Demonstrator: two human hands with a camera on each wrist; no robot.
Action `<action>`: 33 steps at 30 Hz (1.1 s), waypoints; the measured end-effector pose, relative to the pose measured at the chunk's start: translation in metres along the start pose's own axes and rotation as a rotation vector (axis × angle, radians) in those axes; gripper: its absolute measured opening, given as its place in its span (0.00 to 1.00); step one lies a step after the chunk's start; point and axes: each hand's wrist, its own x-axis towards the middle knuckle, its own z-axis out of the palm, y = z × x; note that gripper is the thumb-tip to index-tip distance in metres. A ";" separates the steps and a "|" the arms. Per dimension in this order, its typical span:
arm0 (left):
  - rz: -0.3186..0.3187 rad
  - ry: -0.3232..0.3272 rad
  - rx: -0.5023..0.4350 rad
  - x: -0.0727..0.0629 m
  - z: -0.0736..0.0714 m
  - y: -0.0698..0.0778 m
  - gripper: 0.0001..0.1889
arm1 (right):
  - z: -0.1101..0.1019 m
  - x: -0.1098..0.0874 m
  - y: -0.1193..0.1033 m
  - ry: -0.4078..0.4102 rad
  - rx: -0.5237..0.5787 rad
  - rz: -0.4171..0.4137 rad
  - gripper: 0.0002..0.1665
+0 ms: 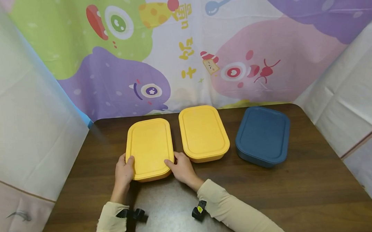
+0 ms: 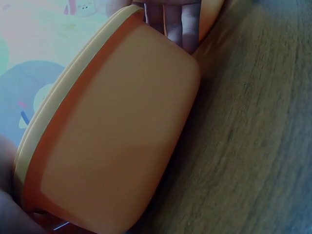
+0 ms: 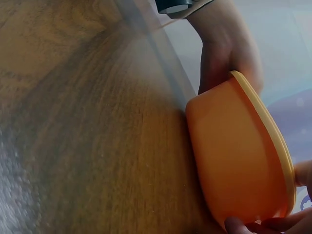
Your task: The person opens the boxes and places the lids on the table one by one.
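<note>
Both hands hold the leftmost yellow lidded box (image 1: pixel 149 145), one at each side near its front end. The left hand (image 1: pixel 124 172) grips the left edge, its thumb over the rim of the lid. Opposite it, the right hand (image 1: pixel 182 169) has its thumb on the lid's right edge and fingers against the side. In the left wrist view the box's orange-yellow wall (image 2: pixel 112 126) faces the camera, with right-hand fingers (image 2: pixel 180 24) at the far corner. The right wrist view shows the same box's wall (image 3: pixel 234 151) close to the wooden tabletop, the left hand (image 3: pixel 226 61) behind it.
A second yellow lidded box (image 1: pixel 204 132) stands just right of the held one. Further right is a blue lidded box (image 1: pixel 263 135). All are on a dark wooden table (image 1: pixel 301 194), before a cartoon-printed curtain (image 1: pixel 191 91) along its back edge.
</note>
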 end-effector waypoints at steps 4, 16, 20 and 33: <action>0.005 -0.004 0.013 0.000 -0.001 0.000 0.28 | 0.001 -0.001 -0.001 0.004 -0.005 0.002 0.19; -0.001 -0.009 0.036 0.000 -0.001 -0.002 0.30 | 0.005 -0.002 0.002 0.016 -0.001 0.015 0.30; 0.002 -0.008 0.030 0.000 0.000 -0.002 0.29 | 0.005 -0.002 0.003 0.037 0.011 -0.001 0.21; 0.078 0.140 0.109 0.000 0.003 -0.001 0.28 | 0.006 -0.003 0.002 0.062 0.029 -0.003 0.16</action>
